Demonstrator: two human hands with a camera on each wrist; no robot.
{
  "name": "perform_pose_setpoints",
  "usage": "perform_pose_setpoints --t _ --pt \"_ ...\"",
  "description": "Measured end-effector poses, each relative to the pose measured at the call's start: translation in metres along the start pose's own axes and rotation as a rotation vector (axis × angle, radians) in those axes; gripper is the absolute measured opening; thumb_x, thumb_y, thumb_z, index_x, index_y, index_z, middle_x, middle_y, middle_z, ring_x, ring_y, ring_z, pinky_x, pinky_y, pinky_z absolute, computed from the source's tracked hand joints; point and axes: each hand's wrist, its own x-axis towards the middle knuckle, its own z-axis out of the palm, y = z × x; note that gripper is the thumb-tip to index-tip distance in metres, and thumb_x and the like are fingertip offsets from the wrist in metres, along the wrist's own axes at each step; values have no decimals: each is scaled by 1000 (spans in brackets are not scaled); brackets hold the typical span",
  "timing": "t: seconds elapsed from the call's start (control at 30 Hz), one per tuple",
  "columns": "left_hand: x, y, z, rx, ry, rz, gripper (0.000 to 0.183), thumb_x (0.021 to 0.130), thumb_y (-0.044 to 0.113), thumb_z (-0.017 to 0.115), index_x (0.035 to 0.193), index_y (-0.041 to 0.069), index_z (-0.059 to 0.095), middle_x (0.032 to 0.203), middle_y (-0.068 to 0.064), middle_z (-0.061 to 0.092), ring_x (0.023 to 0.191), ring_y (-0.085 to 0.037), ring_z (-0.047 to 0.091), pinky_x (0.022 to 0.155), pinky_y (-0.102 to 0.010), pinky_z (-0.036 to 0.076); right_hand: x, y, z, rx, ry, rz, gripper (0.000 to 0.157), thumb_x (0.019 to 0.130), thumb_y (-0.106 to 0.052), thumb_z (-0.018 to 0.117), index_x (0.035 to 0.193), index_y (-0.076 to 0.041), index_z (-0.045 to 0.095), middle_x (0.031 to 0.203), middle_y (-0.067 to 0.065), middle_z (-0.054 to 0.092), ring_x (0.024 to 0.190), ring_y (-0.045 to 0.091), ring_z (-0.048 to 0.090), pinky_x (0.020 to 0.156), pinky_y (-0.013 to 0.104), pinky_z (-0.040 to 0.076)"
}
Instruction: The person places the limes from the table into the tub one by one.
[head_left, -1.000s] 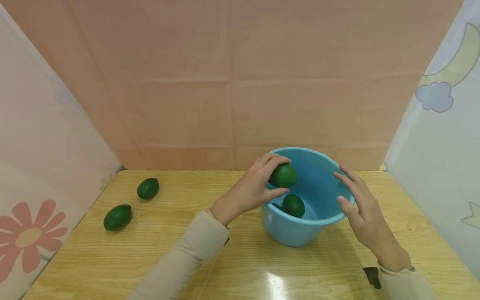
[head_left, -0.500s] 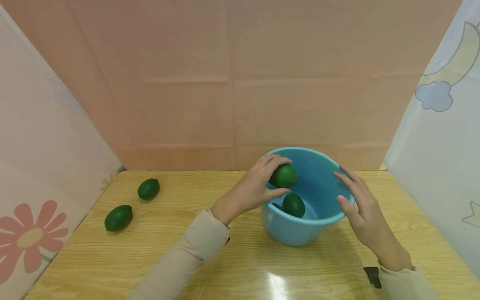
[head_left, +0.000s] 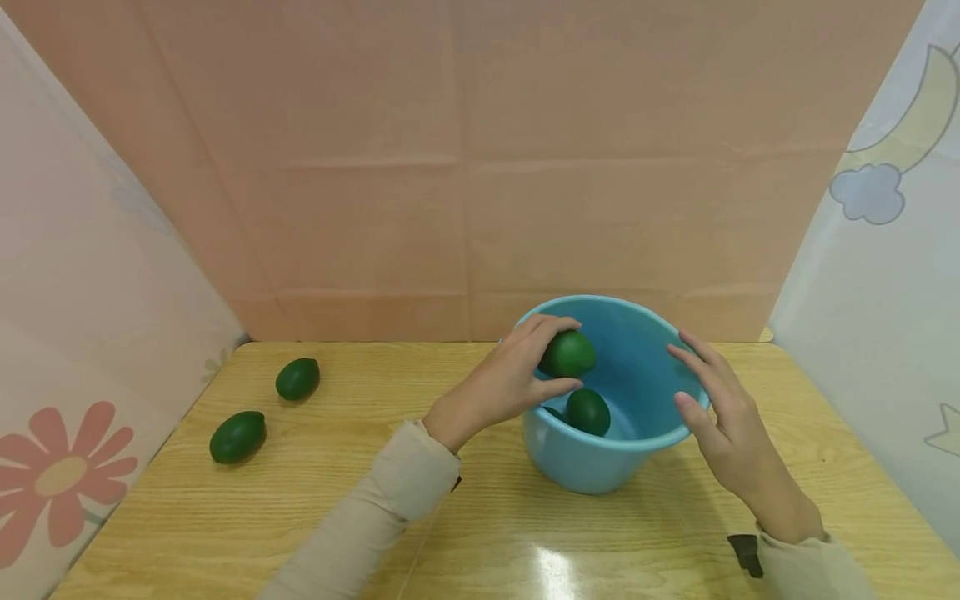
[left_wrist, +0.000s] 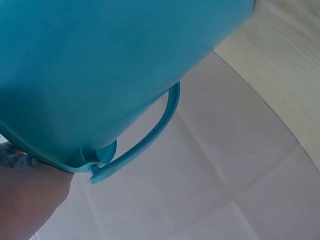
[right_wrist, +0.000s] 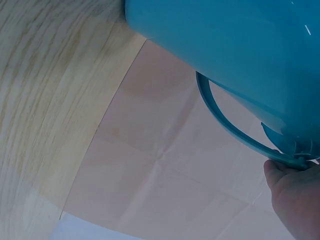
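In the head view, my left hand [head_left: 517, 358] holds a green lime [head_left: 570, 354] between fingers and thumb, just inside the left rim of a light blue bucket [head_left: 581, 462]. Below it, another lime [head_left: 588, 412] lies in the bucket, and a sliver of a further one shows beside that, mostly hidden by the wall. My right hand [head_left: 731, 425] grips the bucket's right rim, fingertips and thumb hooked over it. Both wrist views show the bucket's outside and its hanging handle [left_wrist: 150, 137]; the right hand [right_wrist: 297, 195] touches the rim near the handle joint.
Two more limes, a far one [head_left: 297, 379] and a nearer one [head_left: 237, 437], lie on the left of the wooden table [head_left: 322, 500]. A pinkish-brown backdrop [head_left: 465, 208] stands behind. Patterned white panels close off the left and right sides.
My left hand and its lime have sunk very slightly at the bucket's left rim. The right hand and the other limes look unchanged.
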Motion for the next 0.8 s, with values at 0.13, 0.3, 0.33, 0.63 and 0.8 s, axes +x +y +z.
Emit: perform_pose_setpoints --t 0.13,0.3,0.33,0.63,0.8 --pt "0 1 0 -4 -1 2 64 88 26 77 142 12 46 141 -3 50 124 -18 51 99 -29 51 0 0 0 -3 0 -1 48 94 0 51 143 -1 50 158 3 36 146 3 30 108 5 26" --pt "0 1 0 -3 -4 -10 63 88 27 77 142 13 46 142 -2 50 125 -17 51 100 -30 51 1 -1 0 -5 0 -9 48 95 -1 51 143 -1 50 157 12 38 146 4 30 108 6 26" --pt "0 1 0 -2 -6 -14 63 88 27 77 142 13 46 142 -2 50 124 -17 52 100 -30 51 1 -1 1 -5 0 -8 48 95 -2 51 143 -2 50 156 14 38 146 4 30 108 6 26" --pt "2 4 -2 50 -54 -58 65 88 30 77 144 15 47 142 -2 51 123 -17 53 100 -31 51 2 -1 1 -5 4 -17 46 96 -4 51 142 -1 50 155 18 39 146 4 31 108 6 26" --pt "4 9 -3 122 -116 -104 66 88 33 77 144 17 47 144 -1 51 125 -17 53 100 -30 50 1 -1 0 -8 4 -15 47 96 -3 51 143 -1 50 156 14 38 146 4 31 109 6 26"
